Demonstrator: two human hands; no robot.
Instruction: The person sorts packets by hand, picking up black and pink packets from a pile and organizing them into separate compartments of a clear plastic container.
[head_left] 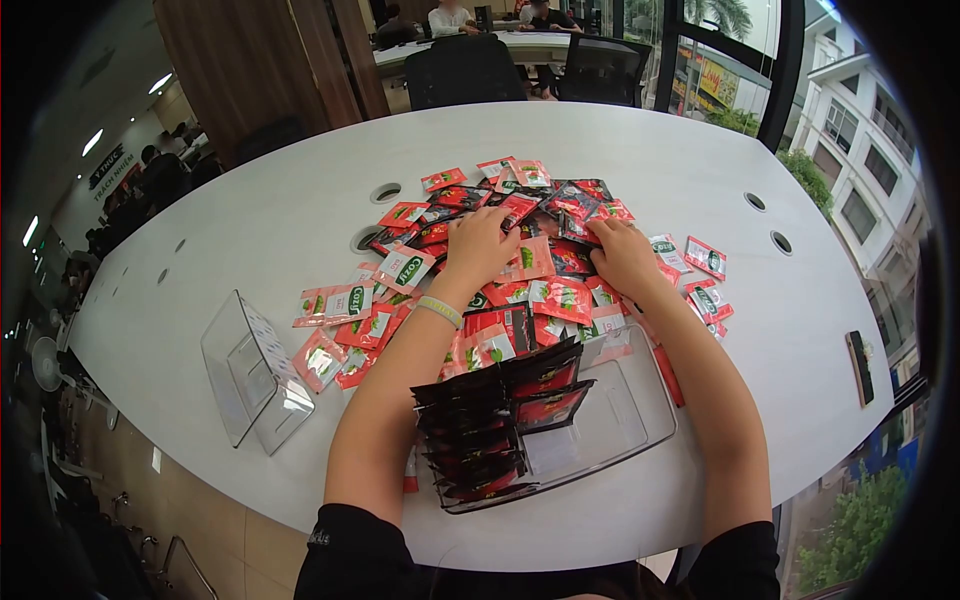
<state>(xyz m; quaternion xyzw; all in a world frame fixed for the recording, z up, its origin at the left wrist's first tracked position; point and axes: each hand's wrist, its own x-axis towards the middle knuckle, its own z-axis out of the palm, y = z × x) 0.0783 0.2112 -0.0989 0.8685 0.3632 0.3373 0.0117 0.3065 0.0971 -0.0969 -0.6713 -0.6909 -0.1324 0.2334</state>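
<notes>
A loose pile of tea sachets lies on the white table, pink Cozy sachets [404, 268] mixed with black-and-red ones. My left hand [482, 247], with a band on the wrist, is closed at the pile, its fingertips on a red-and-black sachet [519, 209]. Across from it, my right hand [628, 260] has curled fingers at the edge of another black-and-red sachet [578, 229]. Between my forearms stands a clear plastic box [655, 405]. Rows of black-and-red sachets [470, 440] stand upright in its left part, with a shorter row [552, 405] beside them.
A second clear box [262, 385] lies on its side at the left. A dark phone-like object [859, 368] rests near the right edge of the table [640, 140]. Round cable holes [386, 192] are set in the tabletop. Chairs [465, 72] and people are in the background.
</notes>
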